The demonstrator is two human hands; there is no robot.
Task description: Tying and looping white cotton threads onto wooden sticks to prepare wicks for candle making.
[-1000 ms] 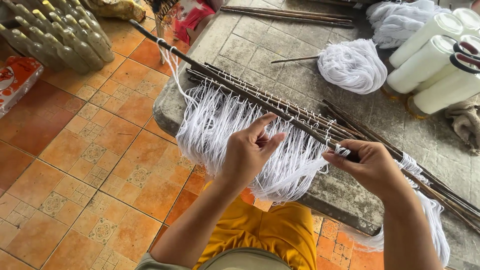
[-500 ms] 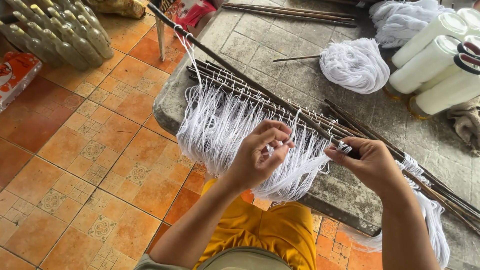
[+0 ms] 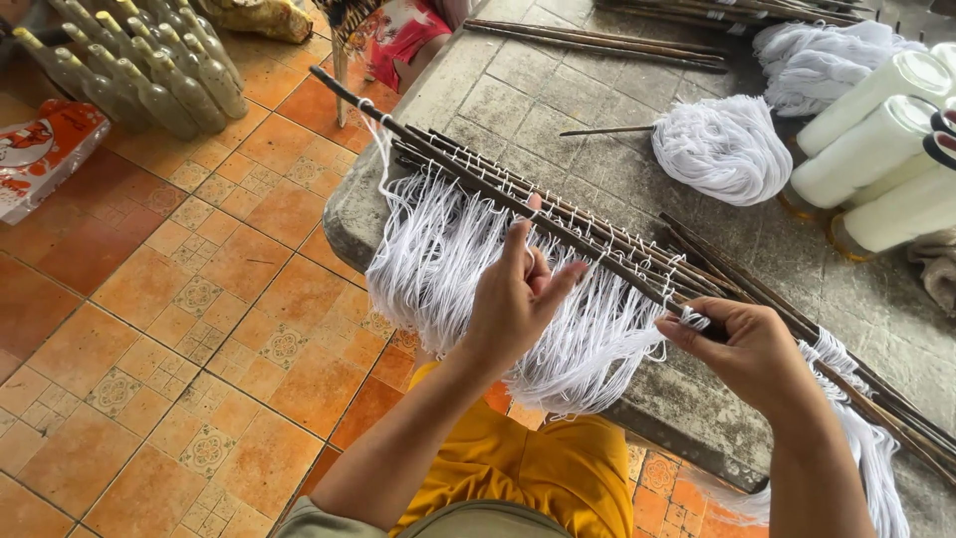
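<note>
A bundle of thin dark sticks [image 3: 468,174] lies slantwise on a grey stone table [image 3: 518,90]. White threads [image 3: 428,259] are looped along the sticks and hang over the table's edge as a fringe. My left hand [image 3: 518,294] is raised in front of the fringe, fingers stretched up, index tip touching the sticks. I cannot tell whether it pinches a strand. My right hand [image 3: 752,354] is closed on the near end of the stick bundle, where more white thread trails down.
A white yarn skein [image 3: 722,149] on a stick and white cylinders [image 3: 866,100] lie at the table's far right. More sticks [image 3: 597,38] lie at the back. Several bottles [image 3: 149,70] and an orange-white pack [image 3: 40,154] sit on the orange tiled floor [image 3: 199,299].
My left hand was curled, pinching a strand half a second ago; now its fingers are stretched up to the sticks. The view has shifted slightly. My right hand keeps its grip.
</note>
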